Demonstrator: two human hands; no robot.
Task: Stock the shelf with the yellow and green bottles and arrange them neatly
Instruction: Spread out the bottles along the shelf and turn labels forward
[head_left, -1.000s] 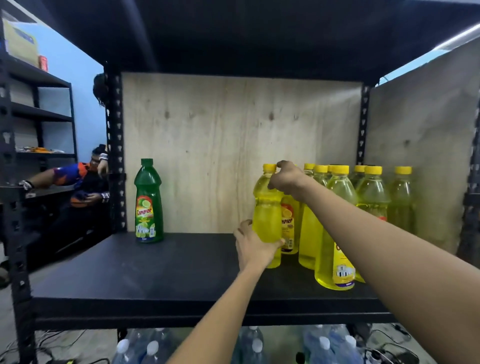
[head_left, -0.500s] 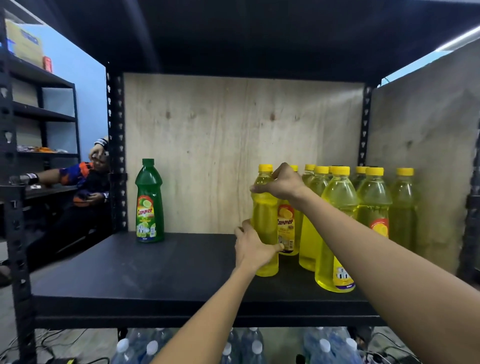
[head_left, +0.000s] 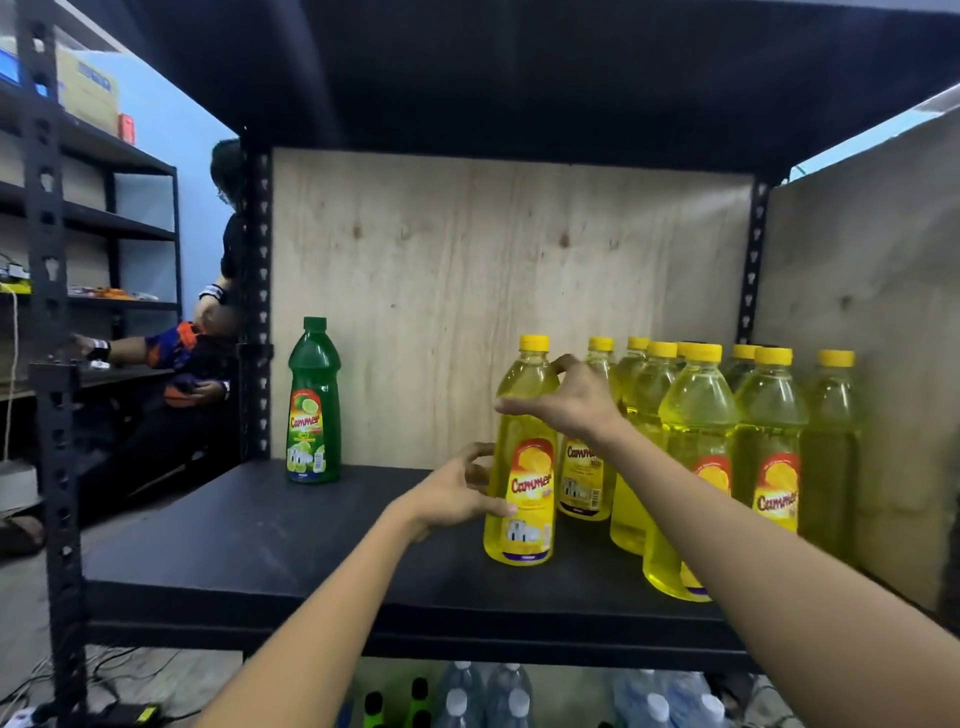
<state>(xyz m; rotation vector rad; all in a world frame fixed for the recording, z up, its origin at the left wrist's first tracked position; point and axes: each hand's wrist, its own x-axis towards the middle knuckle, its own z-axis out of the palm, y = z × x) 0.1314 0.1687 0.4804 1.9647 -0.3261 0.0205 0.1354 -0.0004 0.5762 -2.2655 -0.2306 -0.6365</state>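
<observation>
On the black shelf (head_left: 249, 540) a yellow bottle (head_left: 525, 493) with a yellow cap stands upright, its label facing me, just left of a cluster of several yellow bottles (head_left: 698, 415) at the right. My left hand (head_left: 454, 491) holds its lower body from the left, thumb on the label. My right hand (head_left: 569, 402) wraps its shoulder, below the cap. A single green bottle (head_left: 313, 410) stands alone at the shelf's back left.
Plywood panels close the back (head_left: 467, 270) and the right side (head_left: 878, 322) of the shelf bay. Clear water bottles (head_left: 485, 693) stand on the level below. People (head_left: 182, 358) are behind the left upright, beside another rack (head_left: 93, 223).
The yellow bottle has been turned so its label faces front. My right hand slid from the cap down to the bottle's shoulder. My left hand stayed on the lower body.
</observation>
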